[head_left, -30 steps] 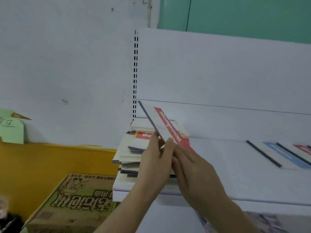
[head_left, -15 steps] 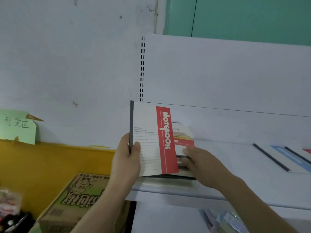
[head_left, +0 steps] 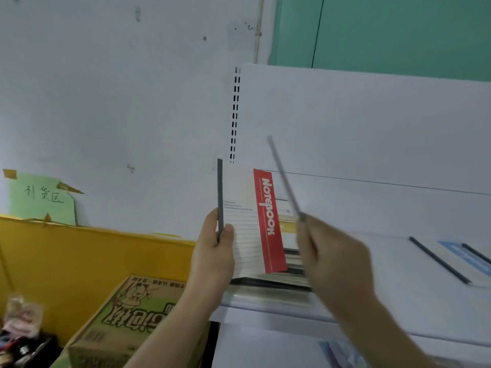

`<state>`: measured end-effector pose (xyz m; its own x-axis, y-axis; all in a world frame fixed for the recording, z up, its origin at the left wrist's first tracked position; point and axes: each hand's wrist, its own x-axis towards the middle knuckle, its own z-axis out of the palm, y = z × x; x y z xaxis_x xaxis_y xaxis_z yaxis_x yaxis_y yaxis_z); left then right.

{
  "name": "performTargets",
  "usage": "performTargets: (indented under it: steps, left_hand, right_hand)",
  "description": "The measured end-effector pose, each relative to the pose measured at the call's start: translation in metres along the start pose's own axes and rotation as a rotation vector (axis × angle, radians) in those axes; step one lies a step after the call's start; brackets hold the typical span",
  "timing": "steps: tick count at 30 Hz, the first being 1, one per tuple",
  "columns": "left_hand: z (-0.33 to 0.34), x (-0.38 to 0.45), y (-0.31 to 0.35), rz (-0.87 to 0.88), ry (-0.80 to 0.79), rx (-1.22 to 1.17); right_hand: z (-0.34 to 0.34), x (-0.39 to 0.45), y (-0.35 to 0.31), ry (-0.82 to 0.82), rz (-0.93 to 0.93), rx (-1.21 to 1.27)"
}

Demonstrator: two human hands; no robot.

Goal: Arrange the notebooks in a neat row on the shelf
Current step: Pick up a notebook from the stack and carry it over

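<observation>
The left hand [head_left: 214, 251] grips a red-banded notebook [head_left: 251, 221] by its grey spine, thumb across the lined cover and fingers curled behind it; the notebook stands upright, its lower edge just above the stack of notebooks [head_left: 276, 280] at the left end of the white shelf [head_left: 385, 296]. The right hand [head_left: 337, 261] is blurred but pinches a second notebook [head_left: 285, 179], seen edge-on as a thin grey strip tilted up and to the left, raised above the stack. The stack lies flat on the shelf, its layers unevenly aligned. Farther right on the shelf, well apart from the stack, further notebooks [head_left: 457, 258] lie flat side by side, one with a blue cover. Below and left of the shelf stands a cardboard box [head_left: 127, 320] with printed green graphics; its top is closed, so its contents cannot be told.
</observation>
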<state>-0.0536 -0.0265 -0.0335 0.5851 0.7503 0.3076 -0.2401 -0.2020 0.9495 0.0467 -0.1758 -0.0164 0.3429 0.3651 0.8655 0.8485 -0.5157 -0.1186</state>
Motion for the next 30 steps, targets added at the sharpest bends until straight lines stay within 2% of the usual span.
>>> performTargets:
  steps: [5,8,11,15,18,20,26,30]
  left_hand:
    - [0.027,-0.005,0.0,-0.035,-0.102,-0.161]
    - [0.03,-0.003,-0.004,-0.012,-0.14,-0.162]
    - [0.033,-0.001,-0.01,0.034,-0.151,-0.13]
    - [0.044,-0.001,-0.015,0.076,-0.151,-0.128]
    - [0.058,-0.002,-0.018,0.062,-0.197,-0.141]
    - [0.071,-0.004,-0.02,0.058,-0.235,-0.149]
    - [0.13,-0.024,-0.019,0.079,-0.369,-0.163]
    - [0.182,-0.048,-0.013,0.163,-0.481,-0.03]
  right_hand:
    - [0.035,-0.038,-0.04,-0.147,-0.097,-0.011]
    - [0.04,-0.047,-0.036,-0.274,-0.118,0.029]
    - [0.033,-0.048,-0.023,-0.32,-0.125,0.104]
    - [0.012,-0.047,0.007,-0.303,0.047,0.057]
    - [-0.008,-0.05,0.033,-0.458,0.221,0.031]
    - [-0.02,-0.053,0.046,-0.549,0.266,0.034]
    - [-0.066,-0.062,0.084,-0.503,0.378,-0.047]
    - [-0.1,-0.08,0.123,-0.365,0.436,-0.058]
